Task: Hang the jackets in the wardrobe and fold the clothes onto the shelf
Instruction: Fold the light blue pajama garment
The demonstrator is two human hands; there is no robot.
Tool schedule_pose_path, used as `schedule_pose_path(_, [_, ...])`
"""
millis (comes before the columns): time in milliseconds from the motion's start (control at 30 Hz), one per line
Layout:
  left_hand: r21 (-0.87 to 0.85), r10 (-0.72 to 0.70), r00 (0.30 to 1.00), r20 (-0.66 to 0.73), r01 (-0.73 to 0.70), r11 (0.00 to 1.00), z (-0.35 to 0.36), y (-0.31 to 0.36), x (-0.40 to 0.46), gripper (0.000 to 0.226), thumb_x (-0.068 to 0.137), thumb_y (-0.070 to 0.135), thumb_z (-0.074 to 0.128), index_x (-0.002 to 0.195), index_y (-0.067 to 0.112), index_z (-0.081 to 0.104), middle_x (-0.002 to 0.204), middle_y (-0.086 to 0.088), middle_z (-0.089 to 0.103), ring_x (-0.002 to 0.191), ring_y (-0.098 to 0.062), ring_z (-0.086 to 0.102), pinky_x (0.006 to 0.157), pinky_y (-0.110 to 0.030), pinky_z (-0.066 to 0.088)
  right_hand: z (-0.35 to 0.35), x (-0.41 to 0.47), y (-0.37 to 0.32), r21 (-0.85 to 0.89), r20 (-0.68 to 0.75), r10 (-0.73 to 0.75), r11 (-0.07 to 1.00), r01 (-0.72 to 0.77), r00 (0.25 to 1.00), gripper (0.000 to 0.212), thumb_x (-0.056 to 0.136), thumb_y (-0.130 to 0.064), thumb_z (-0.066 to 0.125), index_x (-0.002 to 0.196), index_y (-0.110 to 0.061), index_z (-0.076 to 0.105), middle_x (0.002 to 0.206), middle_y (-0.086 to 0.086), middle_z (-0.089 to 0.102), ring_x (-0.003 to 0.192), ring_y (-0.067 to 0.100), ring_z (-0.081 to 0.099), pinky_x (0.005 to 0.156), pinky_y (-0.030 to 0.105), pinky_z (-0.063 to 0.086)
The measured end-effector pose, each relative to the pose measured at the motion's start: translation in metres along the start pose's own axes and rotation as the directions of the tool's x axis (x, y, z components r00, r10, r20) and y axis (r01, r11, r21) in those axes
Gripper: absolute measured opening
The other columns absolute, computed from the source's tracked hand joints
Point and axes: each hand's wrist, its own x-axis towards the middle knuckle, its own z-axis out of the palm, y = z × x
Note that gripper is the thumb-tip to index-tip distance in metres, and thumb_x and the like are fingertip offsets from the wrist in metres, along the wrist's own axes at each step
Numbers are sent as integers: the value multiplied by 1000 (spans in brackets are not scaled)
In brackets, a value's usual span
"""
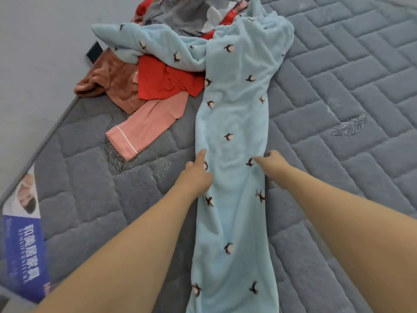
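Note:
A long light-blue fleece garment (234, 123) with small dark bird-like motifs lies stretched lengthwise down the grey quilted mattress (338, 91). My left hand (197, 172) touches its left edge, index finger pointing forward, the other fingers curled at the fabric's edge. My right hand (272, 164) is at the right edge with fingers curled into the fleece. Both hands sit about halfway along the garment. Its far end bunches into the clothes pile.
A pile of clothes lies at the far left: a red piece (167, 80), a pink sleeve with white piping (144, 129), a brown garment (108, 82), grey and patterned items (180, 12). A blue label (24, 249) marks the mattress's left edge; the grey floor lies beyond.

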Motion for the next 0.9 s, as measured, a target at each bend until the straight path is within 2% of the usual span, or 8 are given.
schedule_pose_path(100, [71,18,999,-28,-16,997,6,-13,9,71,97,17,38,157,37,7,149,-6,28,120,-32,47,102,-43,43,13,15,-3,-12,15,-41,999,41,999,29,88,-25,59,112,-9,56,113,9,63,98,28,62,88,44,55])
schedule_pose_path(167, [88,35,999,-39,-31,996,12,-16,7,71,96,10,37,157,35,12,151,-4,34,123,-29,46,101,-41,43,19,16,0,-63,20,-96,993,97,995,9,94,-15,50,102,-12,55,105,8,62,96,28,59,92,45,53])
schedule_pose_path(333, [167,-2,1000,14,0,986,25,5,-9,73,92,3,39,157,28,21,152,-3,40,123,-27,51,97,-38,48,1,13,25,10,-13,-95,995,96,995,20,94,-14,49,112,-8,56,100,8,62,85,25,59,68,35,52])
schedule_pose_path(500, [355,-68,970,235,-20,935,58,48,-37,62,97,7,38,156,22,25,156,-8,36,133,-28,44,105,-33,42,-44,-11,70,86,55,-35,996,30,998,17,93,-11,52,107,-5,60,106,17,66,97,38,63,90,51,54])
schedule_pose_path(633, [342,-127,850,511,-66,938,113,97,-71,53,99,8,36,149,24,42,146,-1,47,122,-24,52,97,-27,45,-107,-26,146,-116,44,138,984,-132,989,36,88,-23,60,116,-1,60,110,18,65,99,36,63,91,51,53])
schedule_pose_path(800, [420,-296,575,763,-93,903,182,131,-105,59,90,2,33,136,30,58,100,-8,68,81,-23,67,80,-34,58,-167,-67,212,-412,131,422,846,-338,897,57,93,-30,63,138,0,45,134,18,54,113,36,58,85,41,51])
schedule_pose_path(833, [434,-309,564,766,-97,896,184,135,-106,55,91,4,36,134,29,59,96,-6,67,78,-21,66,80,-34,56,-173,-71,218,-403,140,452,839,-367,881,64,92,-33,65,141,0,41,136,18,53,116,37,57,90,44,51])
schedule_pose_path(900, [451,-302,629,716,-87,888,177,135,-100,41,92,7,41,125,17,63,101,-8,69,82,-21,63,78,-30,52,-177,-73,215,-376,120,476,834,-404,871,77,90,-34,67,146,0,27,143,20,43,124,38,50,99,48,47])
